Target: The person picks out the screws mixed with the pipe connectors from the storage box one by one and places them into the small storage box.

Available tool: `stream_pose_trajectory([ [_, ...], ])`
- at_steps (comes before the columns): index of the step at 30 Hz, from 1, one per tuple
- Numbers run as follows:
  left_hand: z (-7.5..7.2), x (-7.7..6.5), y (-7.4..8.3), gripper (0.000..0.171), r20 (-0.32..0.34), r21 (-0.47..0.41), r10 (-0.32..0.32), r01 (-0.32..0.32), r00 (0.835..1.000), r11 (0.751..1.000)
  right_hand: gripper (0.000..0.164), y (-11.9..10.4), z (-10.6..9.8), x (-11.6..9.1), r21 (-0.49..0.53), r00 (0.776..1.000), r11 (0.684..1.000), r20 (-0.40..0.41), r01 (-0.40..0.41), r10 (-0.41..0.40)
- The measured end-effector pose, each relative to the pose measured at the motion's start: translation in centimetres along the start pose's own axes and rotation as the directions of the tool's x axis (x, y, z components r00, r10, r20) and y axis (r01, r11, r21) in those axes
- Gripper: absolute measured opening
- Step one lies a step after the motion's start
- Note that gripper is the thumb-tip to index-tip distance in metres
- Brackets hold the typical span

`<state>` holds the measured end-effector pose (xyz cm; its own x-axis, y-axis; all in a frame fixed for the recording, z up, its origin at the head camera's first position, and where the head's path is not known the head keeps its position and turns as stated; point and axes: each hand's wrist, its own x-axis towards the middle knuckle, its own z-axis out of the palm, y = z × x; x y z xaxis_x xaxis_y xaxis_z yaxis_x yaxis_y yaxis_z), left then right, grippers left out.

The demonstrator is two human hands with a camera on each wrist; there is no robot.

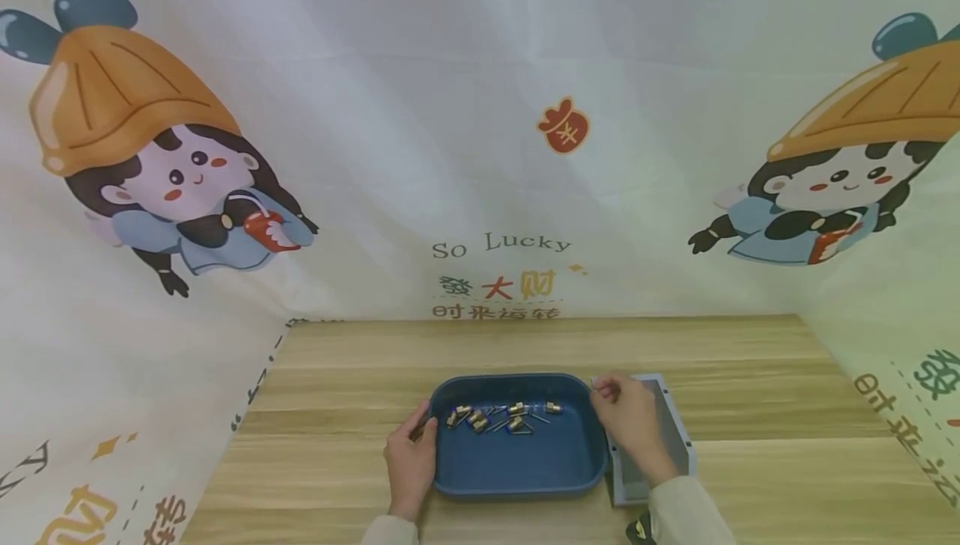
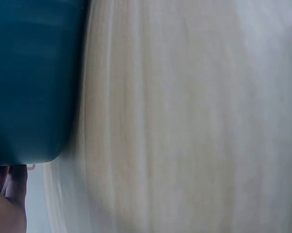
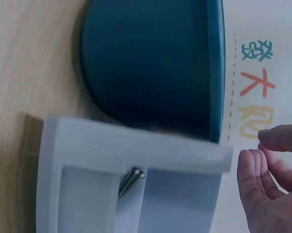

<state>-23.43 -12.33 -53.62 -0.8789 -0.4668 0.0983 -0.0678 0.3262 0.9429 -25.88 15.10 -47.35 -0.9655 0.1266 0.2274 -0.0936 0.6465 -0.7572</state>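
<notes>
A blue tray (image 1: 525, 470) stands on the table with several brass fittings (image 1: 477, 422) and thin screws (image 1: 498, 426) in its back half. My left hand (image 1: 411, 462) grips the tray's left rim; part of it shows below the tray in the left wrist view. Beside the tray on the right is a grey box (image 1: 678, 428), where a pair of dark screws (image 3: 131, 182) lies in the right wrist view. Over the box's far left part is my right hand (image 1: 628, 416), thumb and fingertips drawn together. Whether something small is between them is unclear.
The wooden table (image 1: 337, 412) runs to a printed white cloth (image 1: 480, 195) at the back and both sides. A small black and yellow item (image 1: 640, 528) shows by the right sleeve, its kind unclear.
</notes>
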Motion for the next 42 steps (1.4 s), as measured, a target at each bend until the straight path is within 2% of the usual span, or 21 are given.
stream_pose_trajectory([
  [10,0.1,-0.1,0.0,0.030,-0.029,0.005,0.053,-0.053,0.998,0.999,0.012,-0.6,2.1,-0.4,0.046,0.992,0.991,0.015,0.126,-0.126],
  [14,0.0,0.0,-0.2,0.031,-0.009,0.002,0.029,-0.029,1.000,1.000,0.013,-0.9,2.9,-0.7,0.026,0.990,0.990,0.027,0.136,-0.137],
  [18,0.0,0.1,-0.5,0.031,0.004,0.007,0.006,-0.006,1.000,1.000,0.012,-0.9,3.6,-0.9,0.012,0.988,0.990,0.047,0.143,-0.144],
  [29,0.0,0.0,-0.2,0.031,-0.010,0.004,0.015,-0.015,1.000,1.000,0.013,-1.0,5.2,-1.1,0.009,0.982,0.988,0.110,0.153,-0.153],
  [42,-0.1,-0.1,0.0,0.031,-0.007,-0.012,0.017,-0.017,1.000,1.000,0.015,-0.5,7.0,-1.0,-0.019,0.982,0.994,0.159,0.107,-0.102],
])
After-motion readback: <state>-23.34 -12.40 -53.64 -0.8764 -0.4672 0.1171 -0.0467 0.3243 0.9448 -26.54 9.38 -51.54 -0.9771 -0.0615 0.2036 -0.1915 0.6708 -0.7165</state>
